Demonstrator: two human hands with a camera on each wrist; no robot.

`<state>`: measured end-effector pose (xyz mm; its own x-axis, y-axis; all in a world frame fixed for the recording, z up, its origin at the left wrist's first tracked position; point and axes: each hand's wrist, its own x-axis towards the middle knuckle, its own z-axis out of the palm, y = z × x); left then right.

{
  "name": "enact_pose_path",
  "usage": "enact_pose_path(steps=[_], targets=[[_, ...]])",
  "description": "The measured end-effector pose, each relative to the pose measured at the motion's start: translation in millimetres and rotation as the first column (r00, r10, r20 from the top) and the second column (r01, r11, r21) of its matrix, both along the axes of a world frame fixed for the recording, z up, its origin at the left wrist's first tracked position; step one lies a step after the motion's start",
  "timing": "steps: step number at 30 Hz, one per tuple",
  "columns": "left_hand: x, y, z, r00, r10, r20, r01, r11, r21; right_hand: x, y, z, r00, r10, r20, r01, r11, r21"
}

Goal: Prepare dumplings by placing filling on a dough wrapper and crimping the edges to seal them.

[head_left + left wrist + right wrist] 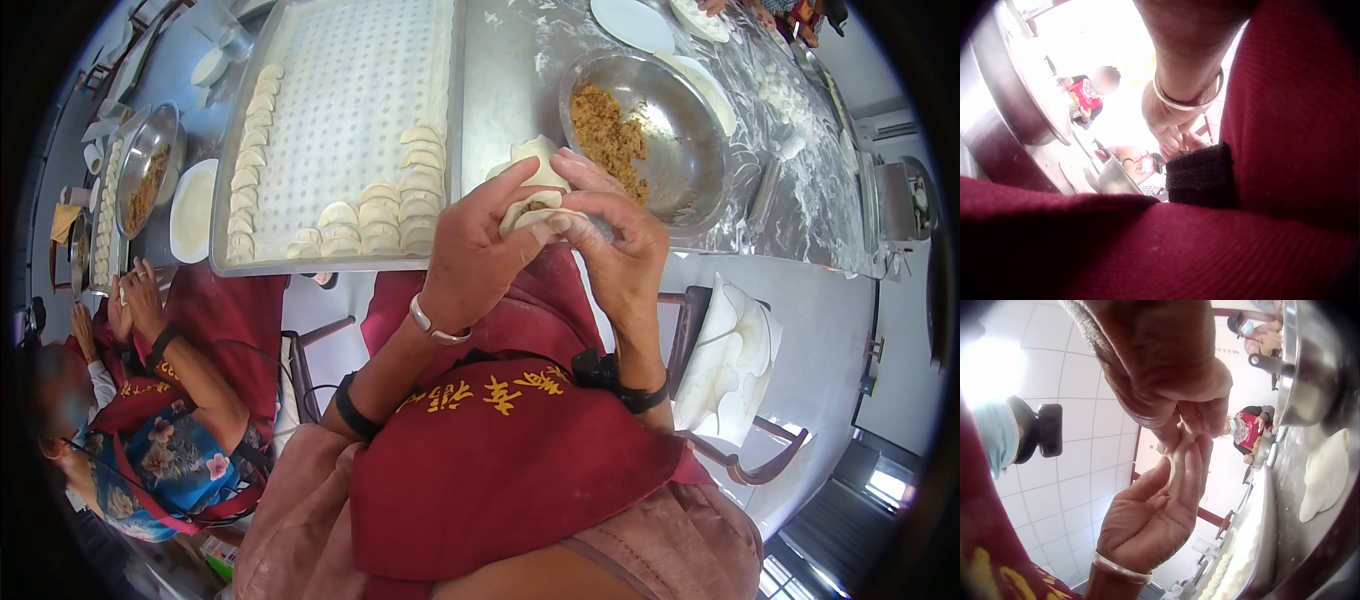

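Note:
A partly folded dumpling (pixel 532 209), a round white wrapper with brown filling showing in its opening, is held over the table's near edge. My left hand (pixel 472 245), with a silver bangle at the wrist, grips its left side between thumb and fingers. From the other side my right hand (pixel 622 232) pinches the rim with thumb and forefinger, the two thumbs almost meeting. In the right wrist view the dumpling's pale edge (pixel 1177 467) shows between both hands. Just behind the hands lie flat dough wrappers (pixel 537 152), partly covered by the fingers.
A metal tray (pixel 340 266) with rows of finished dumplings (pixel 415 190) lies at left. A steel bowl (pixel 690 150) of brown filling (pixel 605 130) stands right of the hands. Beyond are a white plate (pixel 632 24) and a floury spatula (pixel 768 190). Another person (pixel 190 380) works at left.

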<state>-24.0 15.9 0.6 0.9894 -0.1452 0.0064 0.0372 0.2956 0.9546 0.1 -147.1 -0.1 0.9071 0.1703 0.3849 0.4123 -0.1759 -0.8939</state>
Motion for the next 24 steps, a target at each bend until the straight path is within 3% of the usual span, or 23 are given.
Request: enact_pose_path(steps=[5,8,11,17,23,24], targets=[[-2.5,-1.1,8.8,0.997,-0.049,-0.052,0.031,0.949,-0.312,-5.0,10.0,9.8,0.958,-0.008,-0.288,0.133,0.897,0.421],[0.7,-6.5,1.1,0.999,-0.033,-0.039,0.014,0.909,-0.418,-4.0,14.3,15.2,0.955,0.005,-0.297,0.148,0.86,0.488],[2.8,-9.0,-13.8,0.999,-0.051,-0.006,0.042,0.892,-0.45,-6.2,20.8,16.7,0.955,-0.006,-0.296,0.155,0.861,0.484],[0.6,-16.6,-7.1,1.0,0.009,-0.025,-0.02,0.859,-0.511,-3.6,21.8,8.0,0.982,-0.137,-0.131,0.171,0.938,0.302],[-0.3,-14.8,-5.0,1.0,0.01,0.01,-0.007,0.945,-0.327,1.4,11.6,6.1,0.992,-0.102,0.069,0.094,0.989,0.115],[-0.1,-15.0,-5.9,1.0,0.022,0.02,-0.014,0.947,-0.322,1.1,10.1,6.9,0.993,-0.112,0.039,0.108,0.99,0.085]])
